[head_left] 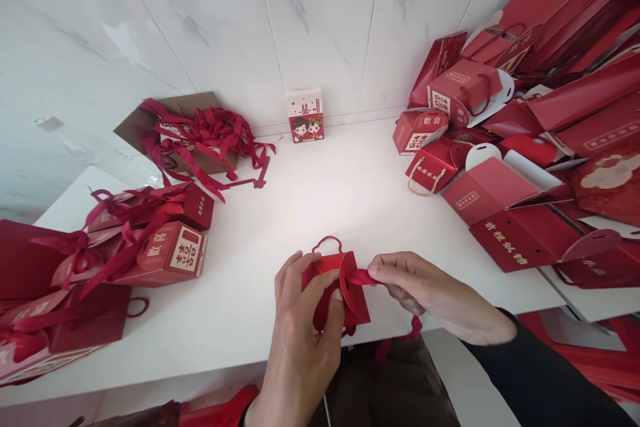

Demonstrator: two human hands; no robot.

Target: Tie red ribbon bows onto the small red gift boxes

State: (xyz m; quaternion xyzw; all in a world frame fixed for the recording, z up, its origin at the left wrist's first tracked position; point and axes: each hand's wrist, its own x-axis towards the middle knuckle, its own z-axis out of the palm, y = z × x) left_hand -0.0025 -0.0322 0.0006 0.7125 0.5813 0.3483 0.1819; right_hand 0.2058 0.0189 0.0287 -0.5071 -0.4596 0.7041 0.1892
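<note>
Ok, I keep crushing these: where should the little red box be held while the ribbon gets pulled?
By its body, from the left and near side, as the left hand does: fingers around the red box, thumb on the round flap. That leaves the flap's right edge free, where the right hand pinches the ribbon. Probably avoid the thin cord loop on top.

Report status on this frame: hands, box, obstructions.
Left hand grips small red box. Right hand pinches red ribbon at its flap. Ribbon-tied boxes left, box pile right, both apart from hands.
</note>
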